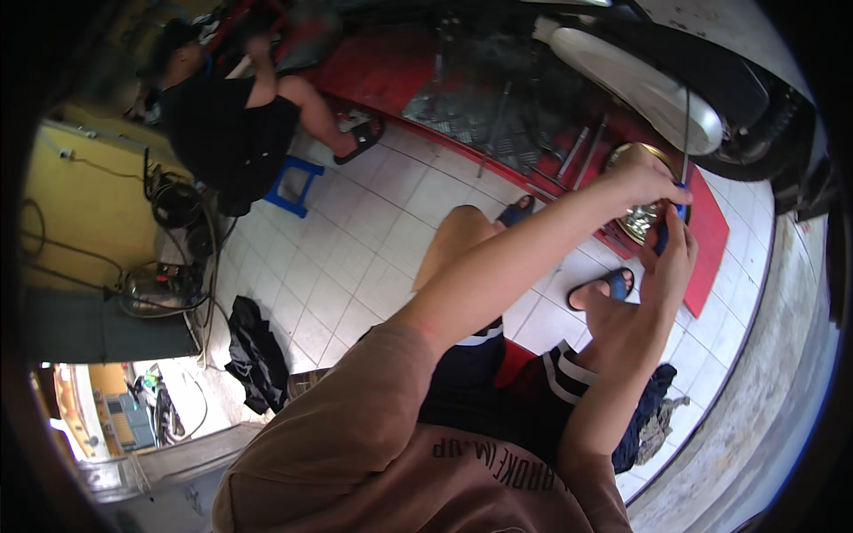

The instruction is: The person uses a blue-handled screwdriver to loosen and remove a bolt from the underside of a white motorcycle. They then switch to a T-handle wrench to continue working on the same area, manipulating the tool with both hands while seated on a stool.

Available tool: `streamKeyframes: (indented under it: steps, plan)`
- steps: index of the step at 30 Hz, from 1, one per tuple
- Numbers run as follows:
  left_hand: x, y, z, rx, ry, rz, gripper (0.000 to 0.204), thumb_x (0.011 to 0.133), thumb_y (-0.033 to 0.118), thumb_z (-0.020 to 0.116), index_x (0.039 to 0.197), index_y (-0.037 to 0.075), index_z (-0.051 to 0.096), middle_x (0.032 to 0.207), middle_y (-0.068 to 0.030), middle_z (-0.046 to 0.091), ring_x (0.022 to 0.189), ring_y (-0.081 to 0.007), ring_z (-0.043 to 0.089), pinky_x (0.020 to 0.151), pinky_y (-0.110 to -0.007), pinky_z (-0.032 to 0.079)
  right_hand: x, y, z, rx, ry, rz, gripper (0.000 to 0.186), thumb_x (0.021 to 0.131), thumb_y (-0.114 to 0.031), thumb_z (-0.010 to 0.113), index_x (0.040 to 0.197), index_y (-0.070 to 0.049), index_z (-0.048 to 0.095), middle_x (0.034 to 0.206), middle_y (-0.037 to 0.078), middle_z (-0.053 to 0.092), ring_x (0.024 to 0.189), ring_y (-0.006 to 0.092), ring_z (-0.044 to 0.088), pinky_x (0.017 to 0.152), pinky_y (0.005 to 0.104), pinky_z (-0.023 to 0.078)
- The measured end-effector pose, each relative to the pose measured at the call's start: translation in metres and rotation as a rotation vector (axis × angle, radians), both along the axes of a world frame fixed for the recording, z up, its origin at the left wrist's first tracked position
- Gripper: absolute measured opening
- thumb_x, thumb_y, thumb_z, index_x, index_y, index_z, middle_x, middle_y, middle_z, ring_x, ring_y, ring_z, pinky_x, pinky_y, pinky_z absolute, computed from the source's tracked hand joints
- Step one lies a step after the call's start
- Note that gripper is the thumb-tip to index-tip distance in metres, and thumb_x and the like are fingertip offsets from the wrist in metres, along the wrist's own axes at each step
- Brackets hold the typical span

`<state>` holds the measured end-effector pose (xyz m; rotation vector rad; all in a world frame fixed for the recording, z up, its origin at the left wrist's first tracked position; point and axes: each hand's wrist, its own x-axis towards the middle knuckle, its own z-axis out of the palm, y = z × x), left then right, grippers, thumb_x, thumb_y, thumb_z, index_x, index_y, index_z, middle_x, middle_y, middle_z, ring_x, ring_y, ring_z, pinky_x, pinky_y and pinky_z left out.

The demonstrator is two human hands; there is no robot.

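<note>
Both my hands are closed on a blue-handled tool (682,197) with a thin dark rod that points up past the scooter's side. My left hand (647,178) pinches near where the rod meets the blue part. My right hand (673,247) grips the blue part just below, with its fingers wrapped round it. The fingers hide much of the tool, so its exact kind is unclear. Under my hands a round gold-coloured dish (637,226) with shiny metal pieces in it sits at the edge of the red platform (708,235).
A scooter with a silver side cover (635,87) stands on the red lift. Long metal tools (573,155) lie on the lift. A person in black (222,120) sits on a blue stool (298,185) at the far left. A compressor (151,289) with hoses and a black cloth (256,354) lie left.
</note>
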<state>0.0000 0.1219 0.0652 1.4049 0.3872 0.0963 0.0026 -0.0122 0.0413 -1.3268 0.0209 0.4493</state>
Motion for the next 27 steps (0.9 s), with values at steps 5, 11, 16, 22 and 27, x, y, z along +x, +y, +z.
streamKeyframes:
  steps: [5,11,16,22,27]
  plan:
    - [-0.002,-0.001,-0.038,-0.773,-0.121,-0.377,0.018,0.092,0.021,0.065,0.099,0.004,0.065,0.087,-0.0069,0.069,0.072,-0.0164,0.065,0.072,-0.028,0.054,-0.002,0.004,-0.004,1.704,0.821,0.487,0.024,0.098,-0.021,0.047,0.08,-0.007,0.039,0.057,0.0,0.039,0.036,0.0045,0.029,0.03,0.0193,0.021]
    - [-0.003,-0.003,-0.044,-0.585,-0.059,-0.21,0.018,0.084,0.02,0.074,0.096,0.008,0.072,0.084,-0.0024,0.07,0.076,-0.0123,0.065,0.073,-0.027,0.052,-0.015,-0.003,0.016,-0.04,0.06,0.01,0.027,0.096,-0.026,0.058,0.088,-0.001,0.057,0.058,0.004,0.05,0.04,0.0057,0.035,0.037,0.0202,0.026]
    - [-0.003,-0.001,-0.033,-0.302,-0.091,-0.253,0.02,0.086,0.021,0.073,0.095,0.003,0.072,0.081,-0.0022,0.068,0.072,-0.0076,0.059,0.067,-0.023,0.047,-0.01,-0.001,0.01,0.224,0.162,0.116,0.028,0.096,-0.025,0.056,0.077,-0.004,0.052,0.053,-0.002,0.041,0.04,0.0031,0.031,0.036,0.0191,0.022]
    - [0.001,0.007,-0.045,-0.897,-0.176,-0.452,0.025,0.089,0.02,0.069,0.105,0.001,0.065,0.086,-0.0072,0.069,0.064,-0.0142,0.064,0.064,-0.026,0.052,-0.013,0.013,0.003,1.321,0.701,0.454,0.032,0.099,-0.028,0.046,0.077,-0.006,0.038,0.053,0.001,0.039,0.033,0.0041,0.025,0.028,0.017,0.026]
    - [0.007,0.004,-0.043,-0.435,-0.085,-0.231,0.021,0.081,0.017,0.078,0.088,-0.002,0.071,0.081,-0.0084,0.07,0.066,-0.013,0.063,0.066,-0.026,0.05,-0.027,0.017,0.024,-0.41,-0.233,0.005,0.026,0.096,-0.023,0.055,0.086,0.0,0.06,0.06,0.002,0.05,0.042,0.0044,0.034,0.038,0.0205,0.024]
